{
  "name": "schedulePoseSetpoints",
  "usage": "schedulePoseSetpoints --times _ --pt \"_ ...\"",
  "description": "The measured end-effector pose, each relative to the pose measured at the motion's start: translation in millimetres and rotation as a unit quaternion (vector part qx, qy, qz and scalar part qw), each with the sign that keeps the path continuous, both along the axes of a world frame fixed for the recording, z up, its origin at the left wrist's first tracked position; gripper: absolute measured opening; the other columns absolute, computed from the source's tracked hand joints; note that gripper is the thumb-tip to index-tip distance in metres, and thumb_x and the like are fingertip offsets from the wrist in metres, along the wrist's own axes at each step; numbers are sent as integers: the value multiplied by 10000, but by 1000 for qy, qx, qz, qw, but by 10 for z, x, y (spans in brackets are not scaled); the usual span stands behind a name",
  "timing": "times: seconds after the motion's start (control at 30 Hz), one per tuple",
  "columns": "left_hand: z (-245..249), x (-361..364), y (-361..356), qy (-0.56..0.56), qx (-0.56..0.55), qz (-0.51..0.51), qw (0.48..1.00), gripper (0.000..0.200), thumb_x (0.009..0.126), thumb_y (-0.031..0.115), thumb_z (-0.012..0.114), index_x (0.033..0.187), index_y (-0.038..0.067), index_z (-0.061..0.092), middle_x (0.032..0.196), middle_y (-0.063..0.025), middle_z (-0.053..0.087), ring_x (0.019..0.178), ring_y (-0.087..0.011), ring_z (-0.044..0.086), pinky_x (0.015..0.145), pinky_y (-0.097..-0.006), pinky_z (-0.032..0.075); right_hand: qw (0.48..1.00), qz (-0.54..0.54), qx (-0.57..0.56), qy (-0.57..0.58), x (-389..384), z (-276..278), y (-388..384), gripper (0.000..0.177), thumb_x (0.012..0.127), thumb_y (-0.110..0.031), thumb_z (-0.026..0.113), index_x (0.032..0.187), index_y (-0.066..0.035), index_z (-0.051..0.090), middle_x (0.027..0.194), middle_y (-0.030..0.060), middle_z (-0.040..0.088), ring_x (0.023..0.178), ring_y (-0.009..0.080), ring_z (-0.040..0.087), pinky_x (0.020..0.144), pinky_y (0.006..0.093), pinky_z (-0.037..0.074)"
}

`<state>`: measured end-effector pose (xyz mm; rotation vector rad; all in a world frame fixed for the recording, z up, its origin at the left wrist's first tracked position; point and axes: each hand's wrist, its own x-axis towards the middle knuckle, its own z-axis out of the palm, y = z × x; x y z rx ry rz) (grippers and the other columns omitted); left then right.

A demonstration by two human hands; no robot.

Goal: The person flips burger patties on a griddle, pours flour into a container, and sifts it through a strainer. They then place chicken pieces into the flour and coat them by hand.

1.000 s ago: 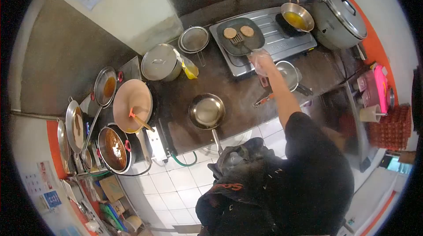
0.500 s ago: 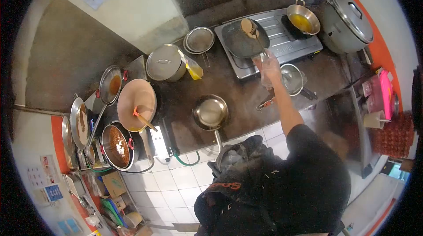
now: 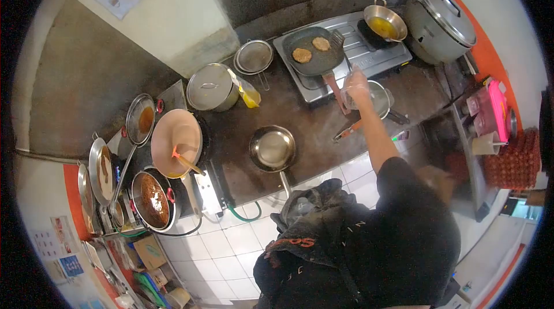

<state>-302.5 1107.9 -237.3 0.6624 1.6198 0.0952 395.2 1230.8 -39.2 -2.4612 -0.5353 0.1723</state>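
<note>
My right hand [image 3: 356, 86], in a clear plastic glove, is closed around the handle of a slotted spatula [image 3: 338, 38], whose head is at the right edge of the dark square pan [image 3: 311, 66]. Two browned patties [image 3: 302, 55] lie in that pan on the silver stove [image 3: 362, 55] (a smaller pan of yellow liquid [image 3: 382, 26] shares it). My left hand is out of sight, so I can't tell its state.
</note>
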Motion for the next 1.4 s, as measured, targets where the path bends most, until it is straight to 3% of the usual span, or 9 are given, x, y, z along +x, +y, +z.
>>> schedulePoseSetpoints --times 0.47,0.67,0.7,0.73,0.87,1.03,1.07,1.17,1.4 --pt "-47 -114 -24 0 -4 2 1000 335 940 262 619 1184 33 608 1053 -133 684 780 -254 697 579 -362 565 972 131 -191 -36 -117 -18 58 275 821 -183 644 972 46 661 1153 292 623 1094 420 606 972 447 478" --pt "5 -92 -62 1 -1 8 1000 336 940 263 619 1186 33 606 1055 -133 684 783 -254 697 582 -362 565 943 264 61 -193 198 -940 381 80 819 -93 697 808 -47 632 811 127 662 739 280 629 653 412 501" --pt "16 -90 -70 1 -1 9 1000 336 940 263 619 1186 33 606 1055 -133 684 784 -254 697 582 -362 565 924 143 332 126 171 -1096 490 58 854 -76 676 825 -69 626 787 80 641 709 238 613 612 365 483" --pt "26 -84 -78 2 0 11 1000 337 940 263 619 1187 33 606 1055 -133 684 784 -254 697 583 -362 566 729 -5 539 422 164 -1244 587 68 890 -58 654 843 -91 619 764 33 621 679 197 598 571 317 465" --pt "40 -71 -117 2 0 19 1000 338 941 263 620 1188 33 605 1056 -134 683 786 -254 697 584 -362 566 638 8 541 548 328 -1665 618 199 912 -140 669 1069 -31 612 848 92 668 787 225 666 650 296 518" --pt "52 -76 -168 5 0 23 1000 339 941 263 620 1190 33 603 1057 -134 683 789 -255 697 587 -362 566 707 50 550 442 183 -1548 382 180 950 -119 604 1096 -14 610 1017 132 657 961 218 646 719 299 524" --pt "54 -86 -175 4 -3 24 1000 339 941 263 620 1190 33 603 1057 -134 683 790 -255 697 587 -362 566 887 101 362 267 73 -1210 294 238 954 -128 575 1161 -11 594 1018 153 658 992 251 643 785 357 534" --pt "34 -83 -167 5 -4 25 1000 340 941 263 620 1191 33 602 1058 -134 683 791 -255 697 589 -362 566 977 38 208 -10 216 -1075 114 289 939 -146 574 1194 -11 580 1034 191 669 985 319 653 848 412 523" --pt "-30 -48 -124 -2 -5 16 1000 342 941 263 620 1194 34 600 1059 -135 683 795 -255 697 592 -362 567 999 12 -37 -20 52 -153 -123 335 937 -151 520 1260 -92 589 1109 230 669 1074 393 634 927 465 516"
